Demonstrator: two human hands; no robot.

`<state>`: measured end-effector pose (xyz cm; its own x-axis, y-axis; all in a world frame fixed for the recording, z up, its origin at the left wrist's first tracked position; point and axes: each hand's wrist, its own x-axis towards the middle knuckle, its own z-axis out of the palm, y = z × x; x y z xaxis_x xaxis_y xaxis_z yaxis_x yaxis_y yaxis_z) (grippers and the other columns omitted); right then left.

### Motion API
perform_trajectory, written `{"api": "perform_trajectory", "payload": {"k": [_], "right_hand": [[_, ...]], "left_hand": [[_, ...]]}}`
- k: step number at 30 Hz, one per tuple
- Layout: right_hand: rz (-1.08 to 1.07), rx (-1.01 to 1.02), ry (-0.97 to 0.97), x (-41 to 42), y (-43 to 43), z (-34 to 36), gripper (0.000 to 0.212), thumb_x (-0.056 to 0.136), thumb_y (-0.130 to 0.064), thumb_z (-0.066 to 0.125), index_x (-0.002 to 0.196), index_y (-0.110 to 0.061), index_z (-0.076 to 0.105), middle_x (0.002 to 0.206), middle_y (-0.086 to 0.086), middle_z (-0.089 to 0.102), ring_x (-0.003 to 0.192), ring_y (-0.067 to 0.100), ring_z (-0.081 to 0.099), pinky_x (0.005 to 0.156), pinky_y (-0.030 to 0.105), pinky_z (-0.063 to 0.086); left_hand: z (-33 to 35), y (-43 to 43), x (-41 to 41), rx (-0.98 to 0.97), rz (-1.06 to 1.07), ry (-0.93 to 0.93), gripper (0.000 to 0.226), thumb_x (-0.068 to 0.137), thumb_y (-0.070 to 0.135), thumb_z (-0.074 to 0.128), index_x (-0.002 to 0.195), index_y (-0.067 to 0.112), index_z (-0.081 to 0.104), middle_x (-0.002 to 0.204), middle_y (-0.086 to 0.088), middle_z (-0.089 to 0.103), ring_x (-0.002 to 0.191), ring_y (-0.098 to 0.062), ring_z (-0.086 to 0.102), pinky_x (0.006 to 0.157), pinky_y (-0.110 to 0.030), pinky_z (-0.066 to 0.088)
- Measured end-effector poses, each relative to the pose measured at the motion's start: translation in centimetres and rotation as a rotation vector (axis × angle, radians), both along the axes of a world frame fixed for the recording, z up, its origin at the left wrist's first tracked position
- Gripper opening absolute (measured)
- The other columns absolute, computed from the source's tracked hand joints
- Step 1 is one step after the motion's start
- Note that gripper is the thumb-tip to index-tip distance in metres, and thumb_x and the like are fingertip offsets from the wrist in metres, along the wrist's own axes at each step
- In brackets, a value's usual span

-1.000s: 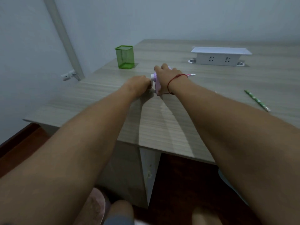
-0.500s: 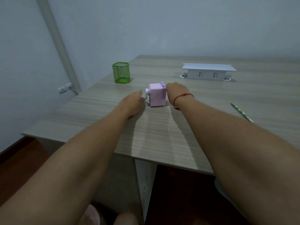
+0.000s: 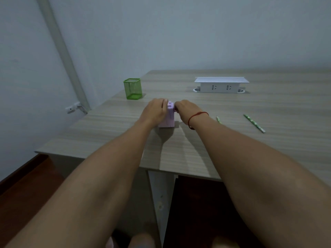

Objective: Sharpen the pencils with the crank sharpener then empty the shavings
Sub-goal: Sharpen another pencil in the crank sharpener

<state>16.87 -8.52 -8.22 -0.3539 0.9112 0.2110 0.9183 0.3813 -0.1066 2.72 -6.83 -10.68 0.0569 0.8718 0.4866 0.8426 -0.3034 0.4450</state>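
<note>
Fingers (image 3: 160, 101) of both hands close on a small lilac sharpener (image 3: 169, 117), which stands upright on the desk (image 3: 114, 126) between them. The left hand (image 3: 155, 110) covers its left side, fingers curled over the top edge and holding the body. The right hand (image 3: 187, 109) (a red string (image 3: 198, 115) is tied round its wrist) comes in from the other side, fingers bent tight against the upper right edge and touching it; what the tips pinch there is hidden behind the knuckles. Beyond the fingers and off to the left stands a green mesh cup (image 3: 132, 88), well apart from the sharpener. Beyond the fingers and to the right sits a white socket box (image 3: 221, 85) with a flat lid. Just right of the right wrist the end of a green pencil (image 3: 218, 119) shows on the desk, and farther right a second green pencil (image 3: 254, 123) lies slantwise, apart from the first. Both forearms stretch out over the near desk edge.
</note>
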Motion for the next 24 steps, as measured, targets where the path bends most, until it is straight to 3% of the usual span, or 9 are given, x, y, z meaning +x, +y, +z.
{"api": "perform_trajectory", "payload": {"k": [4, 7, 10, 13, 19, 24], "right_hand": [[-0.032, 0.025, -0.080, -0.2, -0.6, -0.1, 0.036, 0.102, -0.005, 0.033, 0.133, -0.005, 0.052, 0.136, 0.019, 0.053, 0.125, 0.033, 0.052, 0.100, 0.037, 0.041], [-0.009, 0.074, -0.154, 0.4, -0.8, 0.2, 0.035, 0.102, -0.007, 0.034, 0.130, -0.006, 0.055, 0.133, 0.020, 0.055, 0.121, 0.035, 0.055, 0.097, 0.038, 0.043], [-0.002, 0.110, -0.207, 1.3, -0.7, 0.2, 0.032, 0.100, -0.003, 0.039, 0.126, -0.002, 0.058, 0.127, 0.022, 0.057, 0.116, 0.038, 0.058, 0.093, 0.040, 0.046], [-0.052, 0.103, -0.229, 4.1, -0.4, 0.9, 0.027, 0.096, 0.000, 0.048, 0.120, 0.002, 0.060, 0.122, 0.025, 0.059, 0.112, 0.038, 0.060, 0.092, 0.041, 0.047], [-0.175, 0.078, -0.140, 7.7, -0.4, 0.7, 0.021, 0.088, 0.000, 0.064, 0.108, 0.000, 0.066, 0.110, 0.021, 0.065, 0.101, 0.036, 0.064, 0.086, 0.039, 0.050], [-0.180, 0.044, -0.057, 6.5, -0.2, 0.0, 0.022, 0.086, -0.004, 0.067, 0.107, -0.001, 0.067, 0.109, 0.023, 0.065, 0.100, 0.038, 0.064, 0.084, 0.038, 0.051]], "left_hand": [[-0.7, -1.0, 0.9, -0.035, -0.007, 0.030, 0.022, 0.095, 0.007, 0.042, 0.103, -0.004, 0.059, 0.110, -0.026, 0.059, 0.107, -0.037, 0.051, 0.091, -0.044, 0.038], [-0.5, -1.2, 1.0, -0.075, -0.006, -0.014, 0.042, 0.093, 0.025, 0.032, 0.108, -0.004, 0.058, 0.114, -0.024, 0.056, 0.110, -0.032, 0.050, 0.094, -0.040, 0.038], [-0.6, -0.8, 0.9, -0.102, 0.020, -0.089, 0.039, 0.098, 0.021, 0.029, 0.110, -0.001, 0.059, 0.115, -0.023, 0.056, 0.110, -0.032, 0.052, 0.094, -0.037, 0.038], [-1.0, -0.7, 1.0, -0.082, 0.061, -0.168, 0.051, 0.091, 0.033, 0.023, 0.108, 0.003, 0.060, 0.118, -0.021, 0.056, 0.109, -0.032, 0.053, 0.094, -0.038, 0.042], [-1.2, -0.3, 2.2, -0.045, 0.121, -0.200, 0.034, 0.099, 0.017, 0.033, 0.112, 0.003, 0.061, 0.121, -0.019, 0.056, 0.111, -0.033, 0.052, 0.096, -0.037, 0.040], [-1.3, -1.3, 2.6, -0.024, 0.103, -0.220, 0.054, 0.085, 0.029, 0.022, 0.111, 0.002, 0.061, 0.119, -0.020, 0.057, 0.110, -0.034, 0.052, 0.093, -0.036, 0.039]]}}
